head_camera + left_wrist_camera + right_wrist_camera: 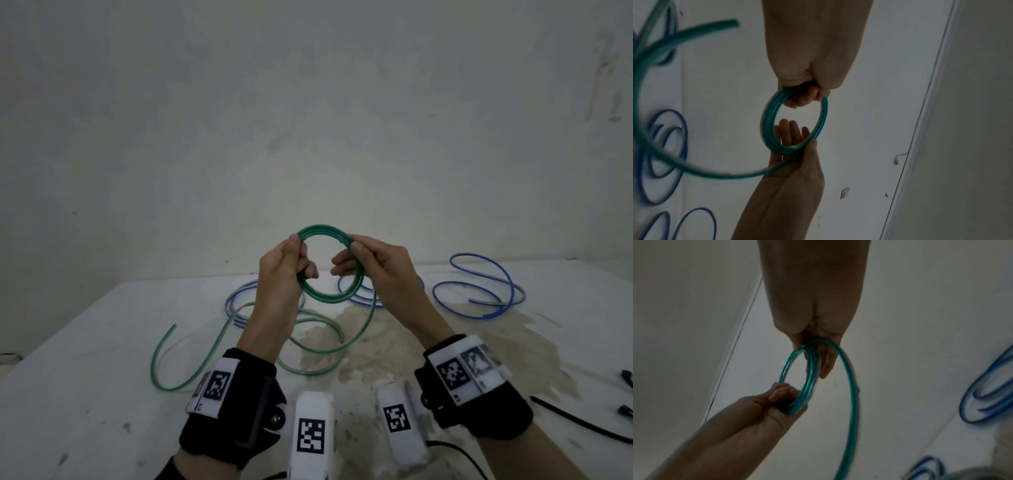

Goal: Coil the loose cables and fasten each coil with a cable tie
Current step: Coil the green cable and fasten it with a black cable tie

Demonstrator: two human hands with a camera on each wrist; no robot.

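To the left of the left hand (279, 274), the loose end of the green cable (322, 263) lies on the white table (85, 342), its cut tip pointing up toward the wall (308, 102) before the run bends back in wide, slack curves under both wrists. The table top is matte white, scuffed, with a brownish stain below the hands. Behind the left hand, loops of blue cable (239, 301) lie flat on the table, partly hidden by the forearm.

The left hand grips the left side of the green coil, fingers curled round the strands and thumb on top. The coil is a round ring of about three turns of smooth, glossy plastic-sheathed cable, held in the air between the two hands above the table, standing nearly upright with its opening facing the person. From its lower right, one strand drops to the slack on the table.

The right hand (376, 270) pinches the coil's upper right side, thumb over the strands and fingers fairly straight behind them, reaching into the ring.

Right of the right hand, more blue cable (479, 284) lies in open, springy loops near the wall. Nearer the person, beyond the right wrist, a thin black cable tie (579, 419) lies flat, its long axis running diagonally, with small dark pieces (627, 378) just beside it that are too small to identify.
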